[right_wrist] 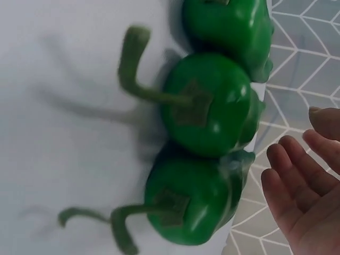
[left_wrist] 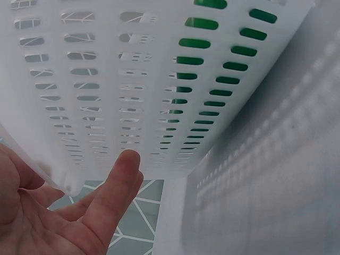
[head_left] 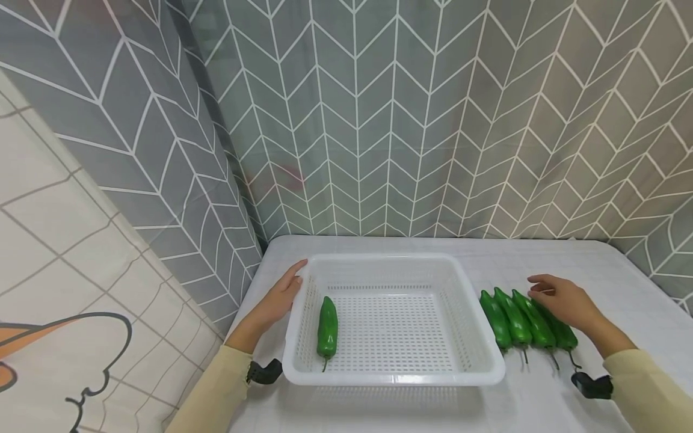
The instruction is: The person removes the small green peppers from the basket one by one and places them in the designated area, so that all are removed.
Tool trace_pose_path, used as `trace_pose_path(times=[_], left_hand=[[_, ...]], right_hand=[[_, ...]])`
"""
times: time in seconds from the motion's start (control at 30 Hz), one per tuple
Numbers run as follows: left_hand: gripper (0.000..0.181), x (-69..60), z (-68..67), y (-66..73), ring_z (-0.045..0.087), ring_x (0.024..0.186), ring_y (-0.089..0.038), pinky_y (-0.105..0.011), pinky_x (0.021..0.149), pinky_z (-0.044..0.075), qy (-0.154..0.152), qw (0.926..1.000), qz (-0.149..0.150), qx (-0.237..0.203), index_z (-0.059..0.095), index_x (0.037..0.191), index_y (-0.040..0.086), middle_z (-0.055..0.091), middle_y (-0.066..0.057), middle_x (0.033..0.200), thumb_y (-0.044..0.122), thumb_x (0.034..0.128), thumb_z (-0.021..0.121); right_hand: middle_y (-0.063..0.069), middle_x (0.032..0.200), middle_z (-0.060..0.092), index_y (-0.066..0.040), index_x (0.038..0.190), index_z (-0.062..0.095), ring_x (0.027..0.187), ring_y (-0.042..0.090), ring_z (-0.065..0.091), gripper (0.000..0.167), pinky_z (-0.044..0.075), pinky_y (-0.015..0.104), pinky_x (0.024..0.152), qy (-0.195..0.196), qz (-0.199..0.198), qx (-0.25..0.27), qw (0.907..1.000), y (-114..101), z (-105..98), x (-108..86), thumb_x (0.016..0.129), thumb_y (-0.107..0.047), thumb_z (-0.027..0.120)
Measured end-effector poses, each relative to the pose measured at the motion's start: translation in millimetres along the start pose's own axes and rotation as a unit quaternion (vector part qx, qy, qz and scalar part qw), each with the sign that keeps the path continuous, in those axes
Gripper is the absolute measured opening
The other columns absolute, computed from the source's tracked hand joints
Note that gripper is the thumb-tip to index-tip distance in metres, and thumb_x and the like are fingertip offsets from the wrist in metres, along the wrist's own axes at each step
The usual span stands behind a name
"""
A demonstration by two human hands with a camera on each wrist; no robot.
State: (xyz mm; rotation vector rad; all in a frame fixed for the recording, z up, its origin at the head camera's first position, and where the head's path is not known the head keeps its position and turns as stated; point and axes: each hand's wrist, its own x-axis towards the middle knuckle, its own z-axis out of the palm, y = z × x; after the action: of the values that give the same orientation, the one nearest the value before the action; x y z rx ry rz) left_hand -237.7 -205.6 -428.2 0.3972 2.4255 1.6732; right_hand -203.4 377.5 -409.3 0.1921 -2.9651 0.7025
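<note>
A white perforated plastic basket point(head_left: 390, 379) stands on the table, with one green pepper point(head_left: 327, 329) lying at its left inside. At the basket's upper left corner, my left hand point(head_left: 278, 300) touches the rim; in the left wrist view its fingers point(left_wrist: 114, 196) stretch out beside the slotted wall. Several green peppers point(head_left: 517, 325) lie side by side to the right of the basket, stems toward me. My right hand point(head_left: 565, 300) is over the far end of the rightmost pepper, fingers loosely bent. In the right wrist view, a gap shows between its fingertips point(right_wrist: 271, 175) and the peppers.
The white-covered table point(head_left: 520, 255) extends past the basket on both sides. Behind it hangs a grey curtain point(head_left: 390, 150) with a white chevron pattern. A tile-patterned cloth point(head_left: 81, 240) hangs at the left. Dark camera mounts point(head_left: 265, 371) are on both wrists.
</note>
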Motion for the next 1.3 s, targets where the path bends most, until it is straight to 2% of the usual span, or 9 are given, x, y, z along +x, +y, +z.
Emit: trace_pose_path(times=[0.4, 0.57, 0.77, 1.3], left_hand=[[0.051, -0.2, 0.3, -0.2, 0.06, 0.121, -0.035, -0.05, 0.096, 0.052, 0.003, 1.0, -0.005, 0.001, 0.018, 0.163, 0.018, 0.051, -0.021, 0.143, 0.026, 0.1139, 0.029], [0.051, -0.4, 0.0, 0.3, 0.059, 0.122, -0.036, -0.05, 0.096, 0.052, 0.001, 1.0, -0.002, -0.005, 0.018, 0.163, 0.017, 0.05, -0.022, 0.143, 0.026, 0.114, 0.029], [0.051, 0.1, 0.2, 0.0, 0.059, 0.122, -0.036, -0.05, 0.095, 0.053, 0.001, 1.0, 0.0, -0.004, 0.018, 0.163, 0.017, 0.05, -0.022, 0.143, 0.026, 0.1139, 0.029], [0.052, 1.0, -0.3, -2.7, 0.058, 0.124, -0.037, -0.051, 0.097, 0.052, -0.001, 1.0, 0.001, -0.005, 0.017, 0.163, 0.017, 0.049, -0.022, 0.145, 0.026, 0.1139, 0.029]], right_hand=[[0.038, 0.115, 0.062, 0.014, 0.13, 0.054, 0.106, 0.058, 0.06, 0.04, 0.053, 0.063, 0.082, 0.011, -0.014, 0.019, 0.9996, -12.0, 4.6, 3.3, 0.101, -0.012, 0.061], [0.037, 0.117, 0.062, 0.013, 0.133, 0.053, 0.107, 0.057, 0.06, 0.041, 0.053, 0.064, 0.081, 0.025, -0.021, 0.026, 0.9991, -16.8, 0.7, 5.6, 0.103, -0.014, 0.061], [0.037, 0.121, 0.06, 0.012, 0.136, 0.051, 0.111, 0.058, 0.058, 0.044, 0.051, 0.067, 0.084, 0.02, -0.015, 0.043, 0.9988, -25.9, -4.8, 8.7, 0.105, -0.019, 0.058], [0.034, 0.122, 0.062, 0.009, 0.138, 0.052, 0.112, 0.055, 0.058, 0.043, 0.048, 0.07, 0.086, 0.042, -0.058, 0.065, 0.9953, -56.3, -17.4, 18.5, 0.106, -0.02, 0.058]])
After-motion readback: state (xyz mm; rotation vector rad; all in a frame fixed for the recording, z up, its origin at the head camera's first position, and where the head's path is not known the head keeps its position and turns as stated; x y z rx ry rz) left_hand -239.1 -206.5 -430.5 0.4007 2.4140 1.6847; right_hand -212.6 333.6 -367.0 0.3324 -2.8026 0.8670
